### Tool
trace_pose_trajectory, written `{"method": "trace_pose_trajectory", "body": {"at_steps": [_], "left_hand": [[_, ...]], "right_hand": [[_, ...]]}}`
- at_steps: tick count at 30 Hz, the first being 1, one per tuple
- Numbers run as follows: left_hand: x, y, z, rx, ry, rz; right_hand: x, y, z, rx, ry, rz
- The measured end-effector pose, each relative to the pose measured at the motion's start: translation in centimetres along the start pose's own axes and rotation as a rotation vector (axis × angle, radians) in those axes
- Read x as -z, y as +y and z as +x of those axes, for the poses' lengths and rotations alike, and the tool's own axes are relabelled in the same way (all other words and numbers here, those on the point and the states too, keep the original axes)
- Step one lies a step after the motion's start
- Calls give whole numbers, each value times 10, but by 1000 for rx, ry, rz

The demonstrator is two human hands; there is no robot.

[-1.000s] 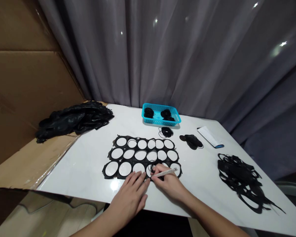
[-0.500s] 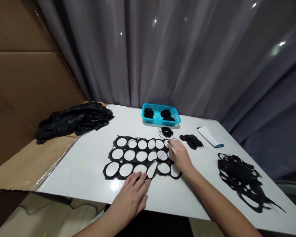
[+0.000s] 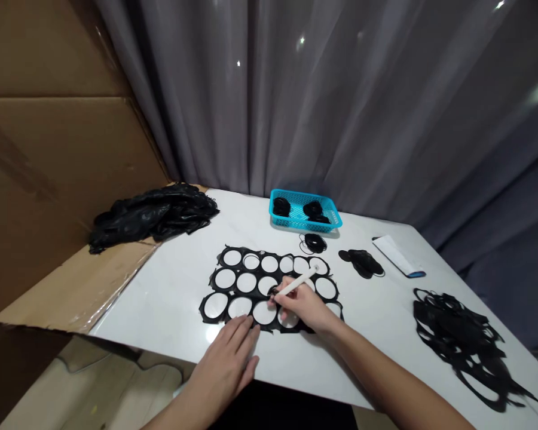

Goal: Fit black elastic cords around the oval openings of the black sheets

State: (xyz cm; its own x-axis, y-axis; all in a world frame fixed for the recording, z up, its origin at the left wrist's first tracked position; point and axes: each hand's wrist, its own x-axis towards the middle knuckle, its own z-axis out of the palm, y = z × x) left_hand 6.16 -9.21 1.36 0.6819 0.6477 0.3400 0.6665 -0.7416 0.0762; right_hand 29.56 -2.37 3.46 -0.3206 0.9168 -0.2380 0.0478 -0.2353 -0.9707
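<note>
A thin black sheet [image 3: 235, 297] with rows of round holes lies flat on the white table [image 3: 170, 292]. My left hand [image 3: 226, 355] rests on the near edge of it, fingers stretched out and flat. Over the middle of the sheet, my right hand [image 3: 302, 304] is closed around a slim white pen-like tool [image 3: 298, 280], which slants up to the right. Its working tip is hidden by my fingers, near one of the holes. A small coil of thin black rings [image 3: 314, 243] lies just beyond the sheet.
At the back stands a blue basket [image 3: 275, 222] with black bundles inside. To the right lie black discs [image 3: 363, 263], a white packet [image 3: 397, 254] and a heap of black scraps [image 3: 459, 334]. Crumpled black sheeting [image 3: 155, 218] sits on cardboard [image 3: 94, 283] at the left.
My right hand has moved left and nearer with the white tool, from the sheet's far right corner to its middle. My left hand stays at the near edge. The view has shifted slightly.
</note>
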Motion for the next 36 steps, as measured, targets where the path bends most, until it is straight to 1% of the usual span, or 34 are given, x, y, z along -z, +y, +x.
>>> {"method": "trace_pose_trajectory", "body": {"at_steps": [2, 3, 6, 8, 10, 13, 23, 26, 28, 30, 32, 33, 34, 35, 36], "left_hand": [[-2, 0, -2, -11, 2, 21], [-2, -1, -3, -9, 0, 21], [-5, -1, -3, 7, -9, 9], [-6, -1, -3, 9, -15, 7], [-7, -1, -3, 2, -15, 8], [-8, -1, -4, -3, -12, 10], [-9, -2, -3, -23, -14, 31], [-9, -2, -3, -25, -19, 44], [-8, -2, -4, -28, -24, 50], [-9, -3, -3, -34, -18, 53], [-10, -3, -3, -39, -6, 49], [-11, -3, -4, -41, -1, 41], [-12, -3, -4, -39, 1, 32], [-12, -2, -5, -36, 2, 21], [-12, -2, -5, -32, 2, 11]], "right_hand": [[-11, 3, -7, -4, -53, -28], [-17, 5, -11, 14, -55, -74], [-28, 9, -19, 102, -8, -271], [-32, 11, -22, 150, 30, -384], [-33, 12, -24, 199, 47, -459], [-34, 13, -24, 259, 44, -502], [-33, 18, -23, 308, 71, -564], [-36, 18, -26, 342, 74, -624], [-40, 20, -31, 409, 48, -718], [-43, 22, -33, 516, -24, -852], [-37, 21, -29, 592, -61, -969], [-29, 18, -22, 598, -25, -1000], [-18, 15, -13, 583, 58, -1010], [-5, 10, -3, 548, 172, -997], [11, 4, 9, 519, 330, -970]]}}
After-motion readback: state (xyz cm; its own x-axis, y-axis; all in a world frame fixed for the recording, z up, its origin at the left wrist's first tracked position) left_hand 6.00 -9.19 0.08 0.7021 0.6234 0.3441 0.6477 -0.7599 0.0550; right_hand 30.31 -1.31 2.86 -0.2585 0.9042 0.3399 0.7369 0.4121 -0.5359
